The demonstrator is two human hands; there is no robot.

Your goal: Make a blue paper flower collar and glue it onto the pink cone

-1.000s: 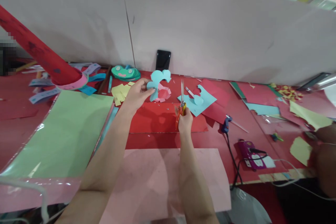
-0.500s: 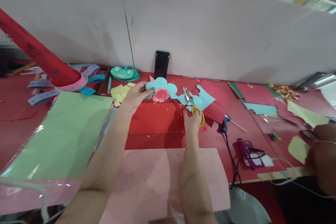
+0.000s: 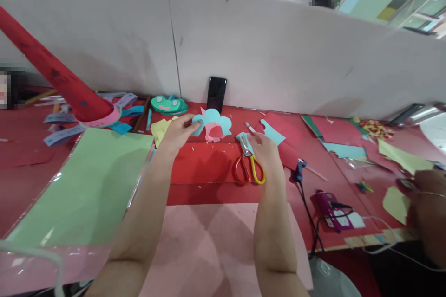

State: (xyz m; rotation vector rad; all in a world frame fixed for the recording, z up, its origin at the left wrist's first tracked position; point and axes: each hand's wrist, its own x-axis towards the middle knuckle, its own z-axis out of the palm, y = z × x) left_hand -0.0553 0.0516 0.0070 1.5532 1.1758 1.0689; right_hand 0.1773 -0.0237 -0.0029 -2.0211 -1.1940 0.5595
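Observation:
My left hand [image 3: 183, 132] pinches the left edge of a light-blue scalloped paper cutout [image 3: 223, 124]. A pink paper piece [image 3: 214, 133] with a ragged edge lies against the front of the cutout. My right hand [image 3: 266, 148] is at a slim white-and-red pen [image 3: 249, 126], its fingertips closed around the lower end, which they hide. Just left of that hand, scissors [image 3: 248, 167] with one red and one yellow handle lie on the red sheet [image 3: 205, 162], blades pointing away. Light-blue paper scraps [image 3: 273, 132] are beyond my right hand.
A black phone [image 3: 216, 94] leans on the white partition. Left are a green sheet [image 3: 87, 181], a red cone [image 3: 62, 79] and green frog-face cutouts [image 3: 169, 105]. A glue gun [image 3: 299, 170] with its cable lies right, near a purple box [image 3: 332, 211]. Another person's arm [image 3: 430, 209] shows far right.
My right hand has let go of the scissors, which now lie on the red sheet, and has moved to the pen. My left hand keeps hold of the light-blue cutout.

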